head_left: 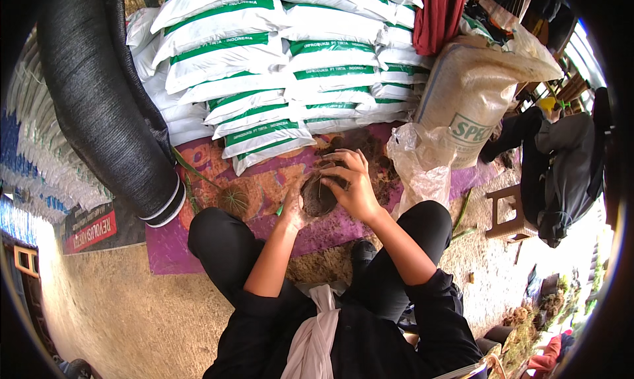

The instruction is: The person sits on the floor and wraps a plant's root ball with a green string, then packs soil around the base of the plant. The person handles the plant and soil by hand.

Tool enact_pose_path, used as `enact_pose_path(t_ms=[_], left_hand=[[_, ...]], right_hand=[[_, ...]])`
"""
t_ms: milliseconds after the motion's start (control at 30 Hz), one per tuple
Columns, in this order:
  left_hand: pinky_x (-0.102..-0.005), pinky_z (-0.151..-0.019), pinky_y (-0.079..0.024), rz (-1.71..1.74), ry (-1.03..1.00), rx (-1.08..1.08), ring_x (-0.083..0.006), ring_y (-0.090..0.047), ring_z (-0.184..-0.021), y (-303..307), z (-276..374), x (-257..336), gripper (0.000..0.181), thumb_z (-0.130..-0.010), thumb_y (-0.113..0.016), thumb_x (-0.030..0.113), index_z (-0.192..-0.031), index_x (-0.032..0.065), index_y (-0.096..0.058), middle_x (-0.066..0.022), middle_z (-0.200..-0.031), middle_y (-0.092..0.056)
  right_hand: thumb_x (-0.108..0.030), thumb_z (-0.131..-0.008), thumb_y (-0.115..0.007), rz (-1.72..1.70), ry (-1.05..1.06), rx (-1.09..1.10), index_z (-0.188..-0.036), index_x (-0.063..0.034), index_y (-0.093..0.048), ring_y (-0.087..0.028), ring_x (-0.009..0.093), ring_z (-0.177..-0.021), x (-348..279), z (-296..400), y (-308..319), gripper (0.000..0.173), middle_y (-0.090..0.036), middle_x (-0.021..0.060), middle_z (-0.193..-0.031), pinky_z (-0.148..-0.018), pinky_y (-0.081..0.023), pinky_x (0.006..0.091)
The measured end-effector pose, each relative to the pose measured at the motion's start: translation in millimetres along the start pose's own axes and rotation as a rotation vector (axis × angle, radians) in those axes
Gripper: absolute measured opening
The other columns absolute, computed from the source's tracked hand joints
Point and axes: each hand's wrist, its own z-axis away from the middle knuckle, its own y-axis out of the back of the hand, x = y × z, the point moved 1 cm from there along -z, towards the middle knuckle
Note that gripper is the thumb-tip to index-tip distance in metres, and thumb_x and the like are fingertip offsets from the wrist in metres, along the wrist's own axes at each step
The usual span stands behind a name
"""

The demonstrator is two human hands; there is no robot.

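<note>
Between my hands is a round, brown, soil-coloured object, darker at its middle; whether it is a small pot or a ball of soil, I cannot tell. My left hand cups it from the left side. Over its upper right edge curl the fingers and thumb of my right hand, partly hiding it. To the left, a round brown ball with thin green leaves spreading from it rests on a purple and orange printed mat. Dark loose soil is scattered on the mat beyond my right hand.
White and green sacks are stacked ahead. A black net roll leans at left. At right stand a clear plastic bag, a large woven sack, a brown plastic stool or crate, and a person in dark clothes.
</note>
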Motion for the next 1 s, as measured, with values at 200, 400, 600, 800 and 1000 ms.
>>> enact_pose_path(t_ms=[200, 400, 600, 800, 1000], left_hand=[[-0.0371, -0.085, -0.048, -0.103, -0.007, -0.053, -0.0223, -0.057, -0.099, -5, 1, 0, 0.042, -0.091, -0.039, 0.036, -0.117, 0.0048, -0.049, -0.0113, -0.111, -0.055], [-0.0370, -0.084, -0.048, -0.163, -0.022, 0.132, -0.0217, -0.058, -0.097, -10, -1, -6, 0.040, -0.091, -0.040, 0.037, -0.112, 0.0057, -0.052, -0.0103, -0.107, -0.058], [-0.0367, -0.087, -0.046, -0.142, 0.045, 0.145, -0.0209, -0.054, -0.104, -9, -4, -5, 0.043, -0.092, -0.036, 0.038, -0.120, 0.0069, -0.047, -0.0099, -0.115, -0.054], [-0.0387, -0.095, -0.040, -0.009, -0.094, -0.170, -0.0222, -0.047, -0.115, -4, 3, 4, 0.052, -0.092, -0.032, 0.043, -0.129, 0.0074, -0.040, -0.0100, -0.127, -0.046], [-0.0404, -0.099, -0.036, -0.007, -0.156, -0.131, -0.0251, -0.043, -0.119, 4, 3, 9, 0.056, -0.091, -0.029, 0.046, -0.132, 0.0076, -0.037, -0.0084, -0.132, -0.042]], right_hand=[[-0.016, -0.068, -0.072, 0.008, 0.002, 0.074, -0.085, -0.0085, -0.065, -0.043, 0.028, -0.112, -16, -5, 9, 0.020, -0.051, 0.0082, -0.112, -0.101, -0.019, 0.0541], [-0.016, -0.069, -0.071, -0.051, -0.081, 0.059, -0.080, -0.0060, -0.065, -0.043, 0.029, -0.111, -3, 0, 0, 0.016, -0.051, 0.0091, -0.113, -0.101, -0.021, 0.0514], [-0.016, -0.073, -0.068, -0.038, -0.115, 0.020, -0.088, -0.0053, -0.063, -0.043, 0.029, -0.112, 3, 2, -8, 0.019, -0.050, 0.0100, -0.115, -0.101, -0.021, 0.0515], [-0.021, -0.082, -0.057, 0.068, 0.030, -0.071, -0.123, -0.0102, -0.048, -0.036, 0.031, -0.122, -2, 2, -1, 0.043, -0.040, 0.0118, -0.131, -0.102, -0.018, 0.0545], [-0.036, -0.087, -0.047, 0.297, 0.155, -0.213, -0.130, -0.0129, -0.041, -0.029, 0.034, -0.126, -5, 10, -7, 0.050, -0.028, 0.0108, -0.141, -0.102, -0.014, 0.0577]])
